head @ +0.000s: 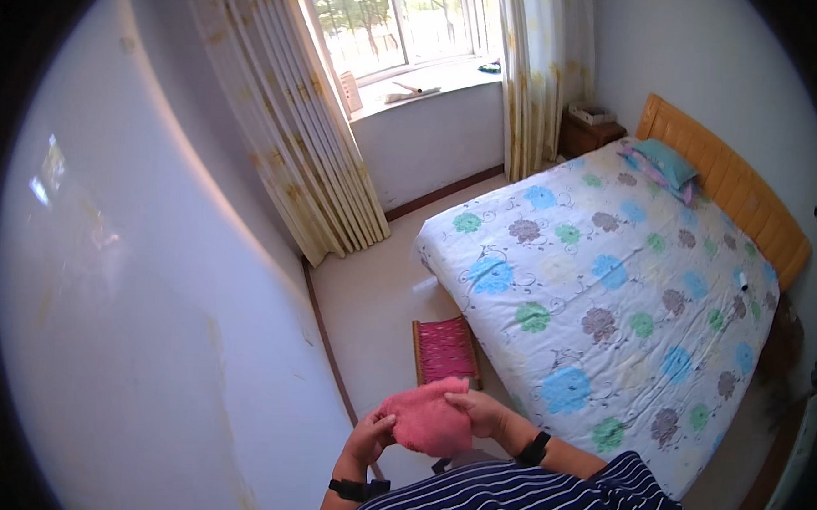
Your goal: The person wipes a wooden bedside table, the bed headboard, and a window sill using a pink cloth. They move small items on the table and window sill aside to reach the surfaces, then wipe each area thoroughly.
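Note:
A pink-red fluffy cloth (432, 418) is held up in front of my body, with one hand at each side of it. My left hand (371, 436) grips its left edge, thumb on top. At the upper right corner, my right hand (478, 411) pinches the cloth, thumb also on top. Each wrist wears a black band. The fingers beneath the cloth are hidden. Just beyond the cloth, on the floor, stands a low wooden stool with a pink woven seat (447, 350).
A bed with a flowered cover (571, 289) fills the right side. A pale wall (173, 327) rises close on the left. Ahead are long curtains (304, 148) and a window sill (457, 79) with things on it. A wooden nightstand (587, 136) stands in the far corner.

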